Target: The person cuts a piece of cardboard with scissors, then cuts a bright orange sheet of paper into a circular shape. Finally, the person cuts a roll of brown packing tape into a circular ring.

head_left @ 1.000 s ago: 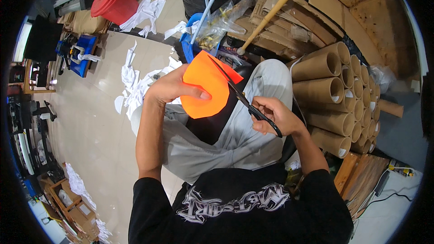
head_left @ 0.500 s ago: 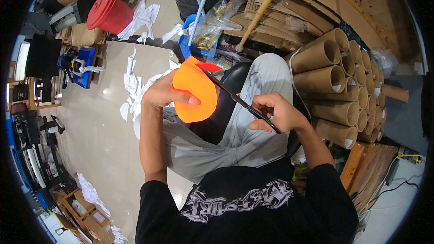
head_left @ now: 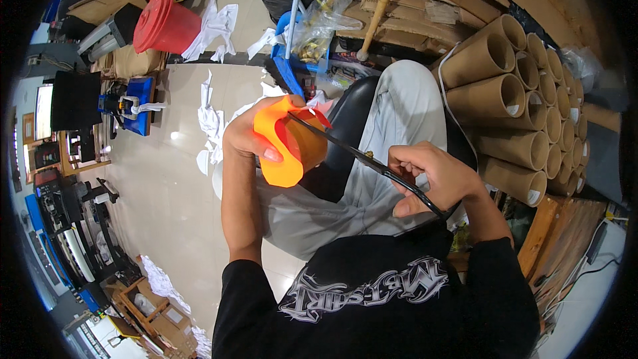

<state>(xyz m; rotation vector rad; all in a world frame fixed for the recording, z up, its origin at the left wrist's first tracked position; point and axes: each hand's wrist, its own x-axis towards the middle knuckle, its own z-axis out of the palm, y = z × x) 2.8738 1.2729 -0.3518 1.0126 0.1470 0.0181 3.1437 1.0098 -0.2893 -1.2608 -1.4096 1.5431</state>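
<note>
My left hand [head_left: 249, 129] grips a bright orange sheet [head_left: 282, 167], paper or cloth, with the thumb pressed on its near face. The sheet is bent into a curl, and a red-orange strip stands at its upper right edge. In my right hand [head_left: 432, 176] are black-handled scissors [head_left: 370, 161], fingers and thumb in the handles. The slim blades reach up and left, their tips at the top of the orange sheet. Whether the blades are fully closed is hard to make out. Both hands are above my crossed legs in grey trousers [head_left: 399, 119].
Cardboard tubes [head_left: 485, 100] are stacked at the right, with flattened cardboard [head_left: 419, 23] behind. White scraps [head_left: 211, 119] lie on the tiled floor at the left. A red lidded bucket [head_left: 166, 24] and a blue bin [head_left: 287, 73] stand farther off.
The orange sheet was flat toward me and is now curled. My right hand has opened its thumb wider from the fingers, and the scissor tips have moved over the sheet's upper part.
</note>
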